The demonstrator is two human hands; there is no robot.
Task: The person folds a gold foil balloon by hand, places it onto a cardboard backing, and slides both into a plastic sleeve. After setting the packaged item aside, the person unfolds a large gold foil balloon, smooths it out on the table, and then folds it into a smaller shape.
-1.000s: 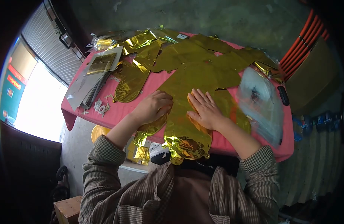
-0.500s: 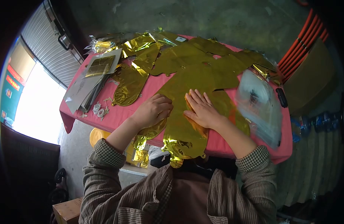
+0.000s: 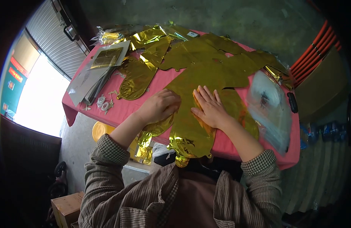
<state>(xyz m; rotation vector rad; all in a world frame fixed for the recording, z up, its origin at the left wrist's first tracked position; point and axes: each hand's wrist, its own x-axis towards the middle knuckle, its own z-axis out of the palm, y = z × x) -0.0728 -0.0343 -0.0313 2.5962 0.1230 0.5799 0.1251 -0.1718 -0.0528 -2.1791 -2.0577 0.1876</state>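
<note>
Gold foil: the broad gold sheet [image 3: 190, 125] lies on the pink-covered surface [image 3: 225, 145], running from the middle down to 6 o'clock, its near end hanging toward the person.
Left hand: the left hand [image 3: 161, 107] rests at the sheet's left edge, toward 8 o'clock, fingers curled under; its fingertips are hidden, so whether the grip is clamped on foil cannot be told.
Right hand: the right hand [image 3: 214, 113] lies palm down on the sheet, toward 4 o'clock, fingers extended and thumb apart, clamped on nothing.
Near end: crumpled a second ago, it now lies flatter, with creases left at 6 o'clock; the sheet seems closer to smooth, while both hands have barely moved over it.
Left side: a stack of flat packs [image 3: 86, 84] lies toward 10 o'clock, white rolls [image 3: 104, 105] at 9, and a rounded gold piece [image 3: 136, 83] at 10.
Right side: clear plastic sleeves [image 3: 273, 114] lie between 3 and 4 o'clock, with a black object [image 3: 292, 102] just beside them at 3.
</note>
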